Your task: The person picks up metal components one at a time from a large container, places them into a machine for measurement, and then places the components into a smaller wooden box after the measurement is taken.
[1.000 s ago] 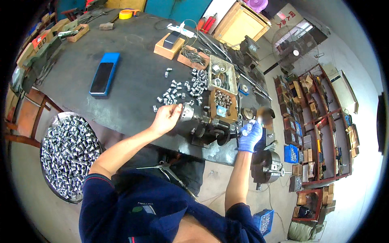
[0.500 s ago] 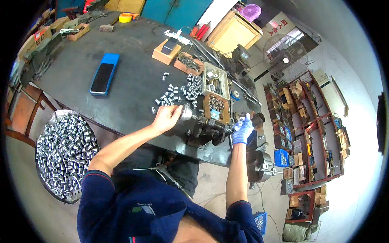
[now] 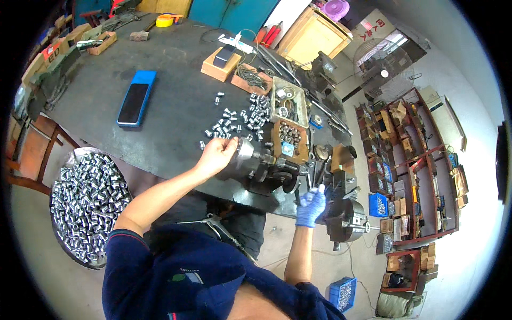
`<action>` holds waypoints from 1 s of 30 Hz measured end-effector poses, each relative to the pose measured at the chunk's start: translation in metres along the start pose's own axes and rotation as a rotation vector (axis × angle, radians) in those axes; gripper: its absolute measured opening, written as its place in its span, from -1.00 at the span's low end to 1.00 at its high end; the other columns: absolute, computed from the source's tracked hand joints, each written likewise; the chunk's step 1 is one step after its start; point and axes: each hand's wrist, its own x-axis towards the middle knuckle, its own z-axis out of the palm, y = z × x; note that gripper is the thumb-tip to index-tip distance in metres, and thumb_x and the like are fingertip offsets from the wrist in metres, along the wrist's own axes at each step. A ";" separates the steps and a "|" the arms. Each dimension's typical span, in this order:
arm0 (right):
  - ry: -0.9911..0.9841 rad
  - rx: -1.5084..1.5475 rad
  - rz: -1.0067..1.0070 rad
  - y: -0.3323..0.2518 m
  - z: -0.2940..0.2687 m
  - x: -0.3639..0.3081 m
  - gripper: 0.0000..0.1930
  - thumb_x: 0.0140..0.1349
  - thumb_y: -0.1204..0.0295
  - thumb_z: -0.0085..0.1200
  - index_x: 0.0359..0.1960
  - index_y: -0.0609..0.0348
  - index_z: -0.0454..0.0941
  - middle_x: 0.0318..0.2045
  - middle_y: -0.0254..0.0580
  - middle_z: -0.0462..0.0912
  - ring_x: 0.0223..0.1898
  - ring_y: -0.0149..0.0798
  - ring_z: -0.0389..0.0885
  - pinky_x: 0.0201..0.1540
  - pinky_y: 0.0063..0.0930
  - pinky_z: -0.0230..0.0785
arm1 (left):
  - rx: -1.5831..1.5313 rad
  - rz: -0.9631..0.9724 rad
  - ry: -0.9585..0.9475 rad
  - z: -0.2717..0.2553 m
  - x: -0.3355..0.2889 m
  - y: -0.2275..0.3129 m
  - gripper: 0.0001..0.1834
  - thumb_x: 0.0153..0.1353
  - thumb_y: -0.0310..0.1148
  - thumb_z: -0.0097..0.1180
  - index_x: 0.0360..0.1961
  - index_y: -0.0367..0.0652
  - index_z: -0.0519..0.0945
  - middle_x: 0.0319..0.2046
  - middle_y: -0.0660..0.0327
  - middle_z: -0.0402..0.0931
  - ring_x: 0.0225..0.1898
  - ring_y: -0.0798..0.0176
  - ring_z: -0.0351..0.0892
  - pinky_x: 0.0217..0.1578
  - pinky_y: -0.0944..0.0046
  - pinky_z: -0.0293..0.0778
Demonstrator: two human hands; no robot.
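"Any lettering on your feed?"
"Yeah, watching remotely I get pale print on the navy shirt [image 3: 190,270], red characters on a pale wall [image 3: 372,28], plus light letters on a box [image 3: 52,53] far left."

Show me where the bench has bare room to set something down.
Widest: dark benchtop between the blue-edged device and the loose metal fittings. Another lies left of the device. Crowded: right of the fittings, around the pale tray and the machine by the left hand.
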 end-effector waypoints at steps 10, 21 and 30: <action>0.027 -0.222 0.010 0.023 0.039 0.115 -0.72 0.13 0.21 0.10 -0.63 0.07 0.44 -0.72 -0.43 0.40 -0.76 -0.54 0.28 -0.82 -0.62 -0.02 | 0.019 -0.131 -0.132 -0.015 0.009 0.014 -0.49 0.22 -0.09 -0.07 -0.67 -0.36 0.44 -0.81 0.34 0.17 -0.68 0.47 0.14 -0.66 0.28 0.12; -0.226 0.118 -0.110 -0.035 0.034 0.019 -0.67 0.27 0.19 -0.14 -0.62 0.02 0.31 -0.81 -0.51 0.12 -0.84 -0.55 0.05 -0.82 -0.67 -0.04 | -0.203 -0.329 -0.180 -0.051 -0.003 0.021 -0.54 0.26 -0.04 -0.15 -0.65 -0.15 0.35 -0.77 0.42 0.21 -0.79 0.56 0.09 -0.79 0.50 0.02; 0.029 0.013 0.102 0.028 -0.021 0.028 -0.64 0.24 0.13 -0.11 -0.63 0.06 0.37 -0.83 -0.52 0.18 -0.85 -0.57 0.07 -0.85 -0.67 -0.12 | 0.616 -0.363 0.407 -0.208 -0.087 -0.016 -0.52 0.21 -0.06 -0.12 -0.36 -0.36 0.54 -0.46 -0.11 0.53 -0.39 0.05 0.54 -0.31 0.13 0.40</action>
